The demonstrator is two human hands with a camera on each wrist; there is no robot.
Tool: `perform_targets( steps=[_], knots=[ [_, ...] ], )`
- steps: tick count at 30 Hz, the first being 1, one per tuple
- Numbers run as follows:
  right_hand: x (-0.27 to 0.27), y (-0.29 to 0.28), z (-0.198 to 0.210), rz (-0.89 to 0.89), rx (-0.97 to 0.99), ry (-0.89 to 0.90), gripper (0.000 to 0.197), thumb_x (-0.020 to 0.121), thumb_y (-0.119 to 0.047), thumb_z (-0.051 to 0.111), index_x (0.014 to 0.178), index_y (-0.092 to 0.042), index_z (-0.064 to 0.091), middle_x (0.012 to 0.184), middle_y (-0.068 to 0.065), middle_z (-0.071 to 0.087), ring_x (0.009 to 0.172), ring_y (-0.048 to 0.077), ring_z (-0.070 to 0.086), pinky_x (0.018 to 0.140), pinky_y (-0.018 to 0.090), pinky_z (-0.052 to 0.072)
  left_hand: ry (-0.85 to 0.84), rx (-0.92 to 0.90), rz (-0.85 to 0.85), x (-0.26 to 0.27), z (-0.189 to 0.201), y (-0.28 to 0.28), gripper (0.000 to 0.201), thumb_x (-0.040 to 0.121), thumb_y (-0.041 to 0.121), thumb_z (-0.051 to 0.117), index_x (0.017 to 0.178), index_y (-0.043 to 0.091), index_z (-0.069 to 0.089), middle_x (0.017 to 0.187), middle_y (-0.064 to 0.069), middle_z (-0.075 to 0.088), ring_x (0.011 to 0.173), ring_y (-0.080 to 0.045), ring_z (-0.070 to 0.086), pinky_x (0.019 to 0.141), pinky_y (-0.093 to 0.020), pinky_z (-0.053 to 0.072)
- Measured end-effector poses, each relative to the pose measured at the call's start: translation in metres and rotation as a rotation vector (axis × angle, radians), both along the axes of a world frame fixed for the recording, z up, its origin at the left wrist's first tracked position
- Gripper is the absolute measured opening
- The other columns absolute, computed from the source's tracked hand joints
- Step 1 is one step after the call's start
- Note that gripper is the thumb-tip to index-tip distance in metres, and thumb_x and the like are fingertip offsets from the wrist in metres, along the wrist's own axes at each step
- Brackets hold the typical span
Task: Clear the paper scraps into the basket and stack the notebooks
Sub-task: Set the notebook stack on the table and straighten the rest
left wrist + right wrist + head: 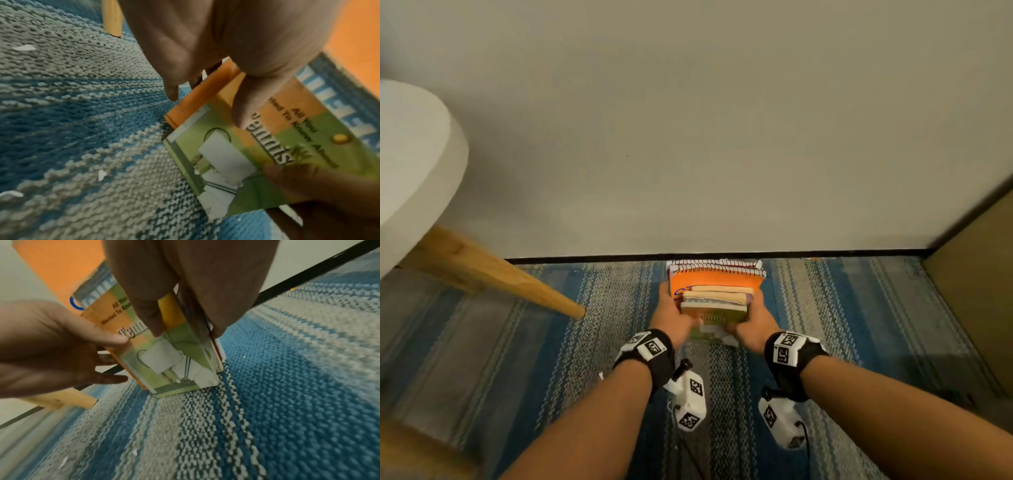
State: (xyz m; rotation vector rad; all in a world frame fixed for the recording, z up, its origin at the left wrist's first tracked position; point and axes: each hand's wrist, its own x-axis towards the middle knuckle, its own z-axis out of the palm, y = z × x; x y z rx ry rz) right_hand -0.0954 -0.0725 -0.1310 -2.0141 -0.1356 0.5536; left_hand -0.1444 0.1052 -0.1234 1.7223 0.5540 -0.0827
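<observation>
item: stack of notebooks, held at the wall

location: the stack of notebooks is found on the striped rug, its far end close against the wall, directly ahead of both hands and centred between them. the long axis is judged to run away from the person, toward the wall.

composition: an orange spiral notebook is seen low in the stack, smaller books above it, a green-covered book on top.

hands: the left hand is clamped on the stack's left edge, thumb on the green cover; the right hand is clamped on the right edge, fingers down its side. neither hand is nearer; the grip is symmetrical.

remaining: paper scraps are noted loose on the rug to the left. no basket is in view.

adjacent: a wooden chair leg at left.

judgement: squaring of the stack is thought nearly done.
</observation>
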Motion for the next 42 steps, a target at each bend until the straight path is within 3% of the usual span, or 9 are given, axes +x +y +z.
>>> perform_targets(
  steps=[6,11,15,17,22,29,31,34,42],
  knots=[
    [0.011,0.004,0.003,0.063,-0.020,-0.015,0.055,0.089,-0.003,0.060,0.128,-0.012,0.024,0.101,-0.017,0.040,0.109,0.017,0.050,0.092,0.029,0.043,0.013,0.211,0.019,0.000,-0.005,-0.015,0.072,0.077,0.007,0.073,0.125,0.029,0.024,0.118,0.002,0.060,0.106,-0.022,0.060,0.096,-0.045,0.048],
    [0.020,-0.008,0.004,0.082,-0.025,0.005,0.064,0.083,-0.019,0.072,0.132,-0.026,0.031,0.119,-0.004,0.059,0.110,0.020,0.059,0.098,0.045,0.048,0.026,0.312,-0.014,0.004,0.000,-0.010,0.058,0.078,0.016,0.076,0.110,0.028,0.030,0.108,0.008,0.063,0.099,-0.020,0.063,0.084,-0.037,0.049],
    [0.037,-0.013,0.030,0.122,0.067,0.052,0.056,0.081,-0.014,0.076,0.123,-0.028,0.042,0.116,-0.004,0.063,0.103,0.016,0.063,0.094,0.041,0.052,0.015,0.342,-0.073,0.010,0.027,0.000,0.060,0.074,0.027,0.081,0.115,0.024,0.038,0.104,0.008,0.063,0.095,-0.019,0.062,0.081,-0.032,0.048],
    [0.048,-0.011,0.055,0.110,0.127,0.028,0.055,0.079,-0.011,0.077,0.123,-0.024,0.047,0.113,-0.004,0.065,0.098,0.010,0.063,0.086,0.032,0.054,-0.005,0.381,-0.106,0.021,0.054,0.009,0.065,0.071,0.034,0.082,0.118,0.023,0.039,0.112,0.005,0.063,0.101,-0.020,0.061,0.085,-0.033,0.048],
    [0.067,0.010,0.145,0.012,0.419,-0.106,0.064,0.072,-0.012,0.080,0.129,-0.015,0.050,0.117,0.005,0.068,0.100,0.023,0.069,0.081,0.038,0.058,-0.097,0.508,-0.162,0.059,0.178,0.034,0.075,0.069,0.038,0.082,0.126,0.019,0.038,0.121,-0.002,0.061,0.107,-0.024,0.060,0.086,-0.034,0.047],
    [0.040,0.059,0.265,0.064,0.825,-0.183,0.042,0.092,-0.001,0.053,0.133,-0.011,0.052,0.123,0.008,0.066,0.107,0.028,0.066,0.081,0.039,0.058,-0.215,0.614,-0.215,0.037,0.346,0.068,0.076,0.076,0.038,0.078,0.136,0.018,0.037,0.127,0.002,0.056,0.113,-0.020,0.055,0.084,-0.030,0.042],
    [0.021,0.072,0.286,0.100,0.887,-0.169,0.041,0.093,-0.003,0.052,0.132,-0.016,0.053,0.124,0.004,0.067,0.108,0.027,0.066,0.081,0.038,0.058,-0.238,0.659,-0.229,0.014,0.370,0.076,0.060,0.081,0.033,0.075,0.130,0.020,0.043,0.114,0.008,0.058,0.101,-0.013,0.057,0.079,-0.025,0.043],
    [-0.009,0.095,0.312,0.220,0.878,-0.147,0.036,0.095,-0.009,0.052,0.129,-0.021,0.055,0.119,-0.001,0.069,0.101,0.023,0.069,0.074,0.039,0.058,-0.260,0.723,-0.321,-0.025,0.400,0.096,0.054,0.078,0.036,0.074,0.126,0.023,0.054,0.115,0.009,0.066,0.100,-0.011,0.064,0.095,-0.034,0.049],
    [-0.064,0.204,0.358,0.517,0.590,0.070,0.025,0.090,-0.027,0.066,0.111,-0.013,0.069,0.098,0.005,0.076,0.087,0.025,0.073,0.075,0.040,0.059,0.069,0.796,-0.119,-0.131,0.422,0.204,0.042,0.086,0.054,0.058,0.122,0.032,0.062,0.102,0.016,0.070,0.086,-0.002,0.068,0.090,-0.030,0.053]
  ],
)
